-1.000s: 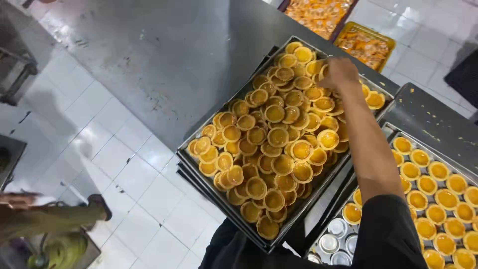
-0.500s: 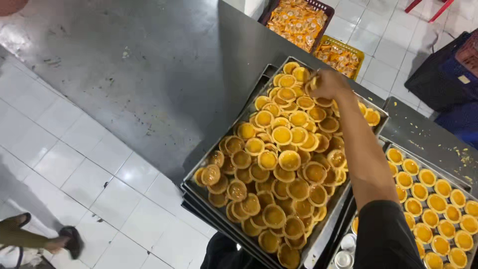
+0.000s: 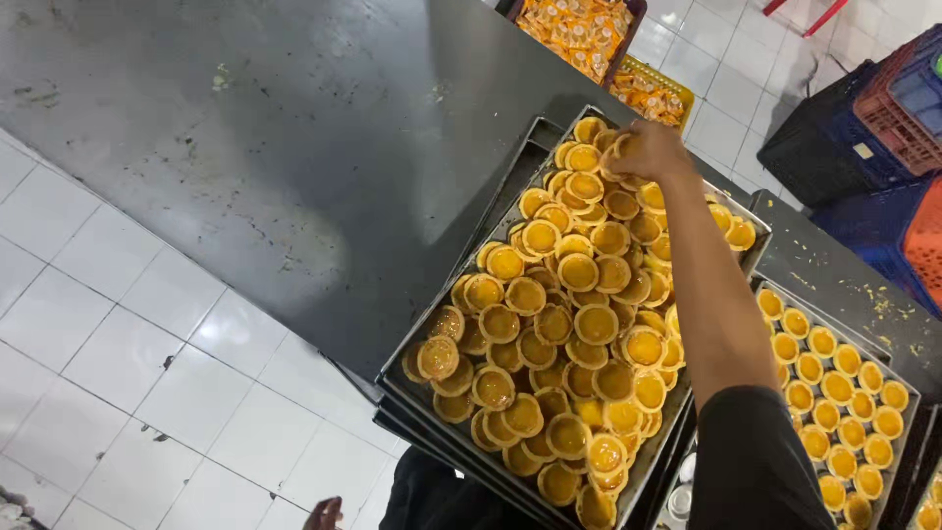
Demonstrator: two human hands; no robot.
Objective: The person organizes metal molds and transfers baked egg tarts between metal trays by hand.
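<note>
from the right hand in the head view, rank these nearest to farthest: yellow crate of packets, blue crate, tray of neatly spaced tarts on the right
Measured from the right hand, which rests on the far end of the heaped tart tray:
1. Yellow crate of packets, on the floor just beyond the hand.
2. Blue crate, on the floor off to the right.
3. Tray of neatly spaced tarts, lower right, back near the person's body.

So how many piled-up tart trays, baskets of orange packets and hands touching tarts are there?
Piled-up tart tray: 1
Baskets of orange packets: 2
Right hand touching tarts: 1
Total: 4
</note>
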